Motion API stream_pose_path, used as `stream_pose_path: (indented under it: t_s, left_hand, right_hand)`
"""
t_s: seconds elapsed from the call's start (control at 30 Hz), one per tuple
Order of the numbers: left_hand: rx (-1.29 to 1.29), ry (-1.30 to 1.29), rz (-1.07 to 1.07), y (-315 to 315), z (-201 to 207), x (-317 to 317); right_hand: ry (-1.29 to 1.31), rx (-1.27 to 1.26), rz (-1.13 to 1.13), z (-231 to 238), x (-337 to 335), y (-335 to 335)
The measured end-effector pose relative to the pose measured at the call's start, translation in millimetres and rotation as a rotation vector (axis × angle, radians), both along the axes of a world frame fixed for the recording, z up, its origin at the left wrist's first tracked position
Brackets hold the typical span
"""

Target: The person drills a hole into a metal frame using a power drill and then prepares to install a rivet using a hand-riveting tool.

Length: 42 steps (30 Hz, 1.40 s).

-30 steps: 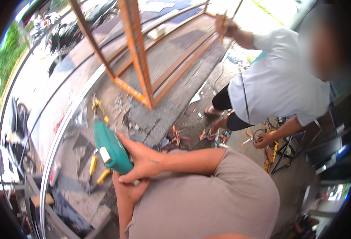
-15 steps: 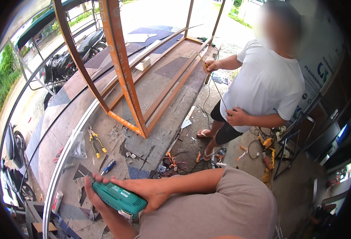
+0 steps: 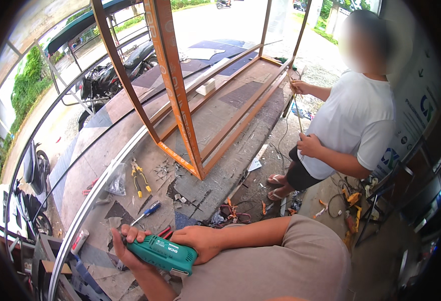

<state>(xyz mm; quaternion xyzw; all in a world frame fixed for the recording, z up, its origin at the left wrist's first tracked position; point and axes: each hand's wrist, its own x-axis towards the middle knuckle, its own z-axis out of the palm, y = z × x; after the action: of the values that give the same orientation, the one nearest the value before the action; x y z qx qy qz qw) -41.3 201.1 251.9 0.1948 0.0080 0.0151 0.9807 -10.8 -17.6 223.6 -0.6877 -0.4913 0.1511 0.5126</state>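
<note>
Both my hands are on a green power drill (image 3: 163, 253) with dark vents, held across the front of my body. My left hand (image 3: 130, 251) wraps its front end, fingers over the top and thumb raised. My right hand (image 3: 200, 243) grips its rear part; the fingers underneath are hidden. Whatever sits at the drill's tip is too unclear to name. Just beyond the drill, red handles (image 3: 165, 232) of a tool show. A blue-handled screwdriver (image 3: 150, 209) and yellow-and-black pliers (image 3: 141, 179) lie further off on the work surface.
An orange-brown metal frame (image 3: 180, 110) stands on the patchwork surface (image 3: 225, 145). A pale curved rail (image 3: 97, 190) runs along the left. Opposite, a person in a white shirt (image 3: 356, 120) holds a thin strip (image 3: 296, 108). Cables and scraps (image 3: 238, 210) litter the ground; motorcycles stand left.
My view has shifted, so the scene sits further right and lower. Both hands stay on the drill. The red handles now show beyond it. The other person's strip hangs at a different angle.
</note>
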Motion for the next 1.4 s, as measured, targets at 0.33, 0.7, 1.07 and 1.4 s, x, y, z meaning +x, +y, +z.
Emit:
stream_pose_path:
  t_s: [0.33,0.7,1.07,1.4]
  left_hand:
    - [0.094,0.006,-0.043,-12,9,14]
    - [0.111,0.170,0.054,-27,6,26]
    - [0.085,0.158,0.014,-24,-8,34]
    - [0.058,0.207,-0.027,-25,-15,38]
  right_hand:
    - [0.018,0.044,-0.083,-6,10,-15]
    - [0.024,0.165,-0.112,-24,17,-19]
    - [0.114,0.126,-0.121,-24,17,-23]
    - [0.053,0.134,-0.218,-24,13,-28]
